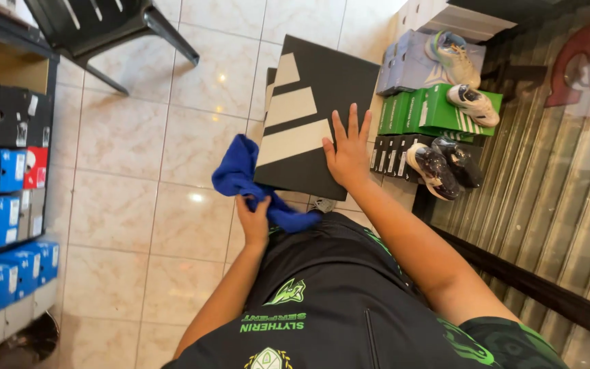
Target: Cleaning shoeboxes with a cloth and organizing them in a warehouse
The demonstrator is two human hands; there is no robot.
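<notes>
Meanwhile, a black shoebox was held at the middle of the frame

The right hand [347,154] lay flat with spread fingers on the lid of the black shoebox with pale stripes [312,116], pressing it against the body. Below it, left of centre, the left hand [254,222] was clenched on a blue cloth [244,174] that touched the box's lower left edge. Stacked shoeboxes with sneakers [474,102] stood at the upper right, over the tiled floor [138,178].

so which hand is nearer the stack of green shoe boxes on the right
Right. The right hand lies flat on the black striped shoe box, just left of the green boxes; the left hand grips a blue cloth, farther away.
</notes>
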